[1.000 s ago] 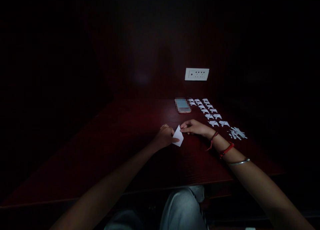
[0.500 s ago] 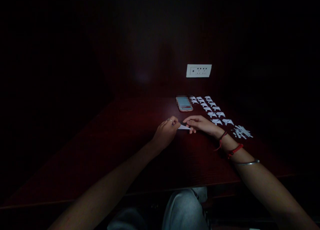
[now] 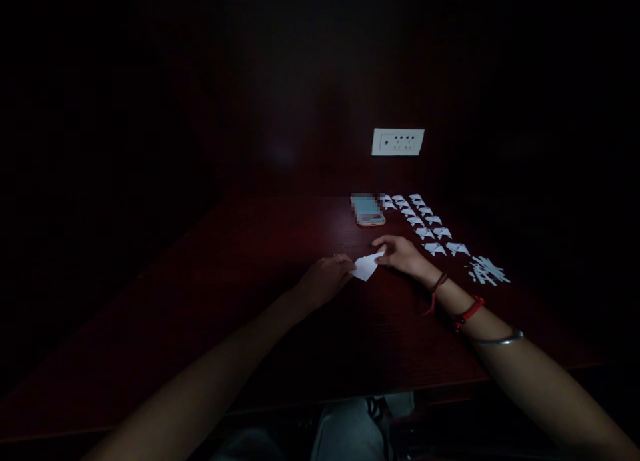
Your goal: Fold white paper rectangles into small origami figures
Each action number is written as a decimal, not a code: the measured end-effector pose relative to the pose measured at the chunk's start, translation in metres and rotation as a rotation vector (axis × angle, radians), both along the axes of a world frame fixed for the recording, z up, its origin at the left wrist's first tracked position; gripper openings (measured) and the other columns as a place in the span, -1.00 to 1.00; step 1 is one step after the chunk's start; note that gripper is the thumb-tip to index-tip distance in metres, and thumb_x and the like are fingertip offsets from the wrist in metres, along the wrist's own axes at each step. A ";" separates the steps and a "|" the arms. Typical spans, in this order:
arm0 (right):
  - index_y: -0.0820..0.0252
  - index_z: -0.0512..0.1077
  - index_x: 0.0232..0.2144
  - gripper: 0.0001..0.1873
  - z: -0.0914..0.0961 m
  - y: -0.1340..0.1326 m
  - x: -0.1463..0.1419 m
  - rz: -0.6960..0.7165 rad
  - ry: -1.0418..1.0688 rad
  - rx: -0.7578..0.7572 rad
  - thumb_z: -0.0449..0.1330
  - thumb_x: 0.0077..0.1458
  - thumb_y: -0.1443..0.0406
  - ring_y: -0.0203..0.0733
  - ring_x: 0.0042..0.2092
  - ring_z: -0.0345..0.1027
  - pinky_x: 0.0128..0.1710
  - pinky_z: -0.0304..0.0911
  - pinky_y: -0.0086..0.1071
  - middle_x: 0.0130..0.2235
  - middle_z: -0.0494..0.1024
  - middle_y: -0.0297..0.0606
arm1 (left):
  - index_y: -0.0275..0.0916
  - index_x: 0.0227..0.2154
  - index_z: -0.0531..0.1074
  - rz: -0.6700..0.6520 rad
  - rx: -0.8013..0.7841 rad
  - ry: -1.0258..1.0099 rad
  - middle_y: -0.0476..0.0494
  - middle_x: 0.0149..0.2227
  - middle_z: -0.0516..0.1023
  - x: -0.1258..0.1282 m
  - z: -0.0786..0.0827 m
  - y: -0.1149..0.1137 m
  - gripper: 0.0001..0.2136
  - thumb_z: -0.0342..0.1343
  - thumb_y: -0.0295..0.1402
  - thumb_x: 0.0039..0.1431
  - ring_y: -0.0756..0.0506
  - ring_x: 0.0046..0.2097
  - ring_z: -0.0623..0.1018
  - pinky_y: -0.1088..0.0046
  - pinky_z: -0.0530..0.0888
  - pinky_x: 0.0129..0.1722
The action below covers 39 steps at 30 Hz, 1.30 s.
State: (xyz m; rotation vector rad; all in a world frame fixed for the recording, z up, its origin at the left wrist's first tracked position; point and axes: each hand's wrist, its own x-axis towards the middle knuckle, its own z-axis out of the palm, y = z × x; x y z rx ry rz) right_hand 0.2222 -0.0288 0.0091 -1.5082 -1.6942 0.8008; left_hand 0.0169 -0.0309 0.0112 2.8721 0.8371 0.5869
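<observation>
A small piece of folded white paper [image 3: 366, 267] is stretched between my two hands, just above the dark red table. My left hand [image 3: 327, 276] pinches its left edge, fingers closed. On the upper right corner, my right hand [image 3: 401, 255] grips it between thumb and fingers. Several folded white paper shapes [image 3: 434, 248] lie in two rows to the right, beyond my right hand. A loose heap of white paper strips [image 3: 487, 271] lies at the near end of those rows.
A phone [image 3: 369, 209] lies flat at the back of the table [image 3: 225, 267], its screen partly pixelated. A white socket plate [image 3: 398, 142] is on the back wall. The table's front edge runs above my knees. The surroundings are very dark.
The paper has turned from a narrow, pointed sliver to a broader face towards me. My right hand has closed on its corner, and my left hand has moved slightly nearer to me.
</observation>
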 end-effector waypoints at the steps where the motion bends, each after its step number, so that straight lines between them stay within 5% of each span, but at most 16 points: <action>1: 0.26 0.34 -0.29 -0.61 -0.001 0.000 0.000 -0.022 -0.028 0.042 0.18 -0.32 0.42 -0.42 -0.54 0.21 -0.50 0.14 -0.50 -0.50 0.38 -0.39 | -0.26 -0.29 0.31 -0.007 0.012 0.055 -0.06 -0.25 0.34 -0.001 0.000 0.001 -0.85 -0.13 -0.42 0.12 0.00 -0.22 0.35 0.45 0.28 -0.18; 8: 0.27 0.41 -0.46 -0.81 0.002 -0.008 -0.009 -0.010 -0.062 0.153 0.17 -0.28 0.38 -0.39 -0.49 0.23 -0.45 0.15 -0.49 -0.53 0.39 -0.37 | -0.27 -0.23 0.28 0.017 0.111 0.184 -0.13 -0.16 0.31 0.002 0.003 -0.007 -0.80 -0.17 -0.35 0.15 -0.06 -0.12 0.33 0.38 0.25 -0.14; 11: 0.26 0.42 -0.38 -0.72 -0.001 -0.009 -0.009 -0.009 -0.038 0.133 0.19 -0.29 0.36 -0.36 -0.47 0.27 -0.42 0.18 -0.45 -0.51 0.41 -0.35 | -0.26 -0.15 0.24 -0.027 0.104 0.210 -0.13 -0.11 0.30 0.001 0.003 -0.010 -0.77 -0.21 -0.36 0.17 -0.05 -0.11 0.33 0.39 0.25 -0.14; 17: 0.25 0.46 -0.49 -0.78 -0.006 -0.009 -0.007 -0.054 -0.111 0.214 0.26 -0.36 0.36 -0.24 -0.24 0.28 -0.27 0.22 -0.40 -0.27 0.39 -0.20 | -0.28 0.02 0.04 -0.060 0.122 0.293 -0.18 0.07 0.12 -0.013 -0.007 -0.017 -0.64 -0.27 -0.27 0.18 -0.09 0.07 0.14 0.38 0.17 -0.06; 22: 0.19 0.46 -0.43 -0.82 -0.005 -0.023 -0.006 0.041 -0.105 0.254 0.20 -0.21 0.30 -0.35 -0.37 0.30 -0.35 0.26 -0.43 -0.17 0.34 -0.23 | -0.26 0.04 0.02 -0.103 0.129 0.344 -0.18 0.08 0.09 -0.020 -0.003 -0.016 -0.61 -0.31 -0.23 0.18 -0.11 0.09 0.11 0.36 0.15 -0.06; 28: 0.16 0.44 -0.33 -0.80 0.004 -0.037 -0.007 0.286 -0.264 0.412 0.07 -0.03 0.32 -0.31 -0.27 0.32 -0.24 0.22 -0.43 -0.32 0.46 -0.28 | -0.23 -0.07 0.16 -0.130 0.129 0.219 -0.15 -0.04 0.22 -0.015 0.003 -0.015 -0.72 -0.23 -0.34 0.16 -0.08 -0.05 0.26 0.36 0.19 -0.10; 39: 0.18 0.41 -0.29 -0.78 0.004 -0.042 -0.011 0.416 -0.437 0.495 0.02 -0.01 0.40 -0.32 -0.22 0.28 -0.19 0.21 -0.41 -0.25 0.42 -0.25 | -0.21 -0.03 0.11 -0.135 0.094 0.143 -0.14 -0.01 0.17 -0.017 -0.005 -0.012 -0.68 -0.17 -0.41 0.12 -0.10 0.00 0.20 0.32 0.18 -0.05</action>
